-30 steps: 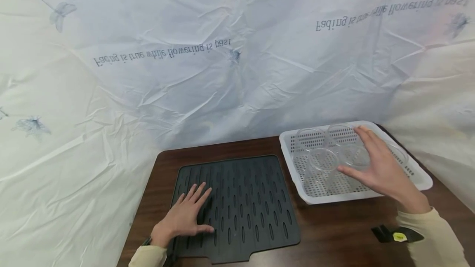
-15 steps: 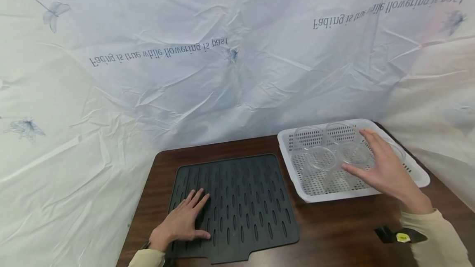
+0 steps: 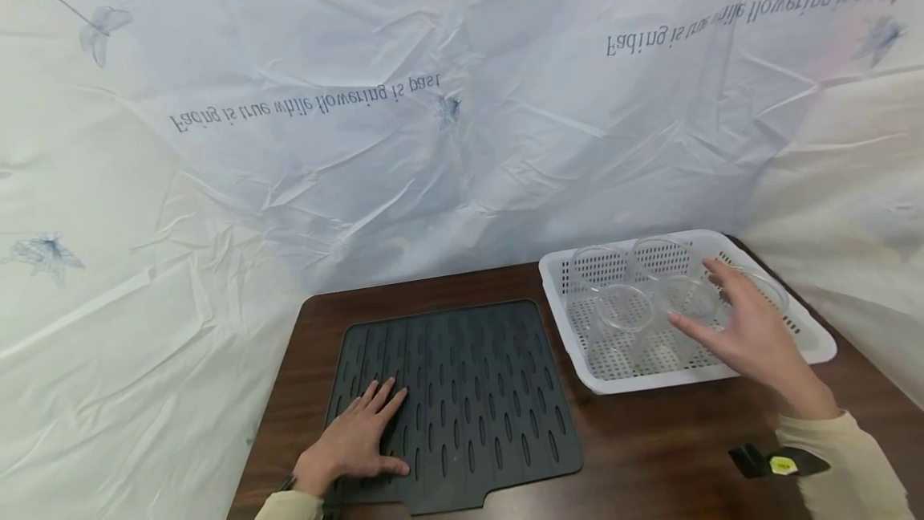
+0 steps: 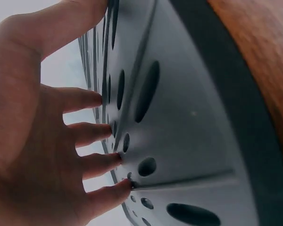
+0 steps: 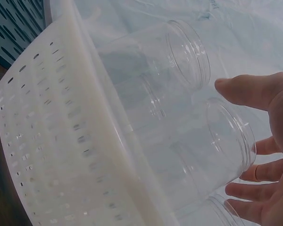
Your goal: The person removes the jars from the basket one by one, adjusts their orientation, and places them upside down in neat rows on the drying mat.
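Note:
My left hand rests with spread fingers on a dark grey slotted mat. In the left wrist view its fingertips touch the mat's surface. Over the right part of a white perforated plastic basket hovers my right hand, thumb and fingers apart. Several clear wide-mouthed jars stand in the basket, among them a front left jar. Closest to the right hand in its wrist view is a clear jar; the fingers lie near its rim, and whether they touch it I cannot tell.
The mat and the basket sit side by side on a dark brown wooden table. White printed sheeting hangs behind the table and along both sides. A black strap with a yellow label lies beside the right sleeve.
My left hand has slid slightly back toward me on the mat. The right hand has drawn slightly to the right over the jars, which stay in place. The view has shifted a little.

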Tool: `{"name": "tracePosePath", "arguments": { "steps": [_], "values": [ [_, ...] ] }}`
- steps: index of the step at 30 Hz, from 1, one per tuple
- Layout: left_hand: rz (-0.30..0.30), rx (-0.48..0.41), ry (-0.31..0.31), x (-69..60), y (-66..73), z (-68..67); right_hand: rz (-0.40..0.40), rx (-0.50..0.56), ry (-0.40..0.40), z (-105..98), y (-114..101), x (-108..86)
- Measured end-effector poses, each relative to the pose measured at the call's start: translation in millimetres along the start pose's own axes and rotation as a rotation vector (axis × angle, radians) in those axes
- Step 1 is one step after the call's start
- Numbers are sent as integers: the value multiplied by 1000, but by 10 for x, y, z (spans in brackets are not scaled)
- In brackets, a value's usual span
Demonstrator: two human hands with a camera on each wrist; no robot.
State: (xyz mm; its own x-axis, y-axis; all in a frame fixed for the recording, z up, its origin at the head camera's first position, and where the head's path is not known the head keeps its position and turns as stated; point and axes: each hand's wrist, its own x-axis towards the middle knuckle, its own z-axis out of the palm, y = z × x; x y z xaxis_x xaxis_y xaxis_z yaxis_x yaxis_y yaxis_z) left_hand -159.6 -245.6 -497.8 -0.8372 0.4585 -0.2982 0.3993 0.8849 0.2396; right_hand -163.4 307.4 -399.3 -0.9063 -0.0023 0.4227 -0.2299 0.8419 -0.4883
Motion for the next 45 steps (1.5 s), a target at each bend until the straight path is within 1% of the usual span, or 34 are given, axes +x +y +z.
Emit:
{"name": "tracePosePath", "arguments": {
  "steps": [8, 13, 16, 20, 28, 31, 35, 38, 45],
  "values": [
    [-28, -1, -25, 3, 39, -8, 36, 8, -9, 20, 26, -37],
    [-31, -6, -15, 12, 49, 14, 47, 6, -20, 12, 60, -63],
    [-28, -6, -4, 17, 53, 21, 37, 12, -23, 10, 62, -72],
    [-29, -9, -6, 10, 56, 21, 13, 18, -25, 24, 45, -64],
    [-34, -19, -7, 12, 49, 42, -41, -68, 6, 55, -18, -34],
    [-34, -21, -4, 21, 47, 41, -43, -70, 5, 48, -49, -23],
    [-38, -17, -7, 27, 46, 41, -9, -17, -22, 65, -62, -30],
    [-39, -21, -11, 27, 44, 39, 12, 29, -26, 95, -51, -45],
    [-38, -31, -14, 23, 44, 35, 66, 92, -8, 161, -31, -92]
  ]
}}
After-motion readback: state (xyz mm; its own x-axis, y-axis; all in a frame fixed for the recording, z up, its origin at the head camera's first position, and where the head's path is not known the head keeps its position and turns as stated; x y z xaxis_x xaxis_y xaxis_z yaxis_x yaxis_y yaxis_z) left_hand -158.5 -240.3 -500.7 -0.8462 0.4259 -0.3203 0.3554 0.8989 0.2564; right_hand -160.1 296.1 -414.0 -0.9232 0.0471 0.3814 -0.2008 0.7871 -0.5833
